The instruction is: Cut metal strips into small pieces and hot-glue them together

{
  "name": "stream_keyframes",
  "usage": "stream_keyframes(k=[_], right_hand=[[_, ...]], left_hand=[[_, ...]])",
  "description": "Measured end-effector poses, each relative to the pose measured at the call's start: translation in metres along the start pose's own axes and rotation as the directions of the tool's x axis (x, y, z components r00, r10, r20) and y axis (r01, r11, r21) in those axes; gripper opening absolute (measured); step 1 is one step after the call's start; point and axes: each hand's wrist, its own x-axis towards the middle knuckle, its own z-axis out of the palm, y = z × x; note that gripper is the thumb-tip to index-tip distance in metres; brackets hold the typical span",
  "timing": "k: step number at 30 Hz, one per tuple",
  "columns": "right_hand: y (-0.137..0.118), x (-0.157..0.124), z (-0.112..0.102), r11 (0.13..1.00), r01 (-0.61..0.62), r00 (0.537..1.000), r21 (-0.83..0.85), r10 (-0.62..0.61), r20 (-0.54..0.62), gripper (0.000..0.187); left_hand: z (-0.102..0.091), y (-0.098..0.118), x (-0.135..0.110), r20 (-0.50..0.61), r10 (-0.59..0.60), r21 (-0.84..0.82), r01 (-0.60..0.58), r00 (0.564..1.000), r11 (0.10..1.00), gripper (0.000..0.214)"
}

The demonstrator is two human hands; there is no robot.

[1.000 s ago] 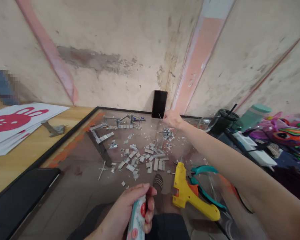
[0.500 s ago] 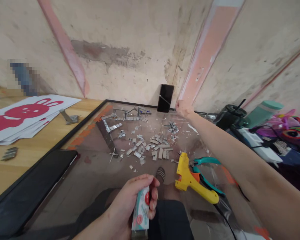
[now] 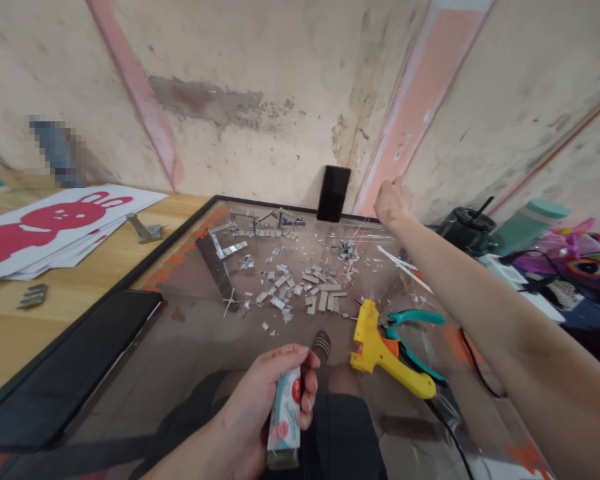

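Note:
My left hand (image 3: 275, 393) is wrapped round a small narrow box (image 3: 285, 413) printed in white, teal and red, held low in front of my lap. Its lower end is dull and greyish. At the far end of my outstretched arm, my right hand (image 3: 394, 200) is closed above the table's back edge. Whatever it may hold is hidden, though thin shiny strands (image 3: 363, 232) show below and left of it. Many small flat grey pieces (image 3: 303, 290) are scattered over the clear-covered table (image 3: 190, 353), with a small structure of similar pieces (image 3: 267, 227) behind them.
A yellow glue gun (image 3: 385, 353) lies beside teal-handled pliers (image 3: 415, 318). White strips (image 3: 405, 267) lie near my right forearm. A dark phone (image 3: 333, 193) leans on the wall; a large black device (image 3: 80, 367) lies left. A dark cup (image 3: 467, 230) and green tumbler (image 3: 530, 223) stand right.
My right hand has moved to the right, away from the phone and slightly up. White strips now show more fully beside my forearm. My left hand still holds the box.

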Motion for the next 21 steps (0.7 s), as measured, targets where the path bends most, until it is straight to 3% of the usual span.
stream_keyframes(k=[6,9,12,17,21], right_hand=[[-0.004,0.017,-0.029,0.981,-0.029,0.987,0.192,0.058,-0.148,0.025],[-0.011,0.021,-0.038,0.881,-0.038,0.964,0.472,0.157,-0.216,0.023],[-0.019,0.017,-0.045,0.767,-0.046,0.959,0.64,0.213,-0.186,0.026],[-0.031,0.01,-0.061,0.677,0.001,0.983,0.736,0.134,-0.124,0.021],[-0.037,0.007,-0.068,0.73,0.055,0.992,0.681,0.039,-0.122,0.014]], left_hand=[[-0.002,0.001,0.003,0.015,-0.01,-0.038,0.011,1.0,0.999,0.027],[-0.002,0.003,0.002,0.005,-0.01,-0.055,0.011,1.0,0.998,0.026],[-0.002,0.006,0.002,0.001,0.0,-0.064,0.0,1.0,0.998,0.027],[-0.002,0.007,0.005,-0.004,0.002,-0.067,-0.002,1.0,0.998,0.026],[-0.004,0.006,0.008,0.003,-0.008,-0.064,0.008,1.0,0.998,0.026]])
